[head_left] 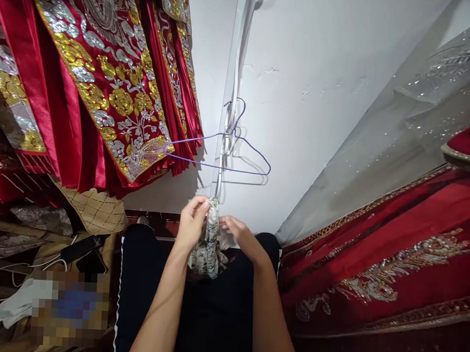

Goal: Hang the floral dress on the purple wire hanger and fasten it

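Red embroidered garments [106, 80] are hanging up and to the left of the hands, and a purple wire hanger [220, 154] is hanging just above them. The patterned cloth [210, 243] is bunching between both hands. The left hand [192, 221] is pinching its top, fingers curled. The right hand [237, 234] is gripping its side, half closed.

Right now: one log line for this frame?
left hand: pinching patterned cloth | right hand: on cloth | purple wire hanger: on wall above, empty
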`<state>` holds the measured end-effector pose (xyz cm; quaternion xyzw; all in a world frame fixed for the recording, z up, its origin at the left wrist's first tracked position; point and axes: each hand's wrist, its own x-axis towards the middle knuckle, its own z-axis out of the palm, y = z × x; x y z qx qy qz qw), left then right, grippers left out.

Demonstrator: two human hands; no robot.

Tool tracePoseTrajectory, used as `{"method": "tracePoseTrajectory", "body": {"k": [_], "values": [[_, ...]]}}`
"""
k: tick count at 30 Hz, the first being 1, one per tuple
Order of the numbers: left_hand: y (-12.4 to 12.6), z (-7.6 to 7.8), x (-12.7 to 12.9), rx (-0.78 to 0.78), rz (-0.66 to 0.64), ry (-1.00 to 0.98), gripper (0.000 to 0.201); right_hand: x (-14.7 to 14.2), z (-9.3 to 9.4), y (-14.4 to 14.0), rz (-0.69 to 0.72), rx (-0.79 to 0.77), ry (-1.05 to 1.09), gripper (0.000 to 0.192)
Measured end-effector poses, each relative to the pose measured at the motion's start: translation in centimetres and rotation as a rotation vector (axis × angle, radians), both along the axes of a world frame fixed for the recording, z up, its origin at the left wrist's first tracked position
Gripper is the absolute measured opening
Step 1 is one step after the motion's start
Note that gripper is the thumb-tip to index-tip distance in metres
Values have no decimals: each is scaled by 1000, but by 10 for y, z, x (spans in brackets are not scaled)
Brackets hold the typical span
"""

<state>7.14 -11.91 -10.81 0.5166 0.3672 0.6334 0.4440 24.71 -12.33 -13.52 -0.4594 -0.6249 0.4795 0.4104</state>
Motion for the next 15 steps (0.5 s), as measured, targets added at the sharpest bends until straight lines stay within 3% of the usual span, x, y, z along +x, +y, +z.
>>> {"method": "tracePoseTrajectory", "body": {"k": [3, 6, 8, 11, 15], "values": [[-4, 8, 7, 93, 8, 97, 27, -31, 13, -6, 265, 45, 238, 39], [-3, 16, -9, 158, -39, 305, 37, -38, 26, -3, 327, 37, 312, 41], [-1, 16, -27, 99, -234, 463, 47, -30, 40, 6, 296, 85, 239, 30], [-1, 9, -49, -24, -567, 673, 49, -10, 71, 27, 174, 316, 100, 20], [-4, 5, -63, -88, -723, 812, 45, 6, 107, 77, -106, 643, 32, 24]]}}
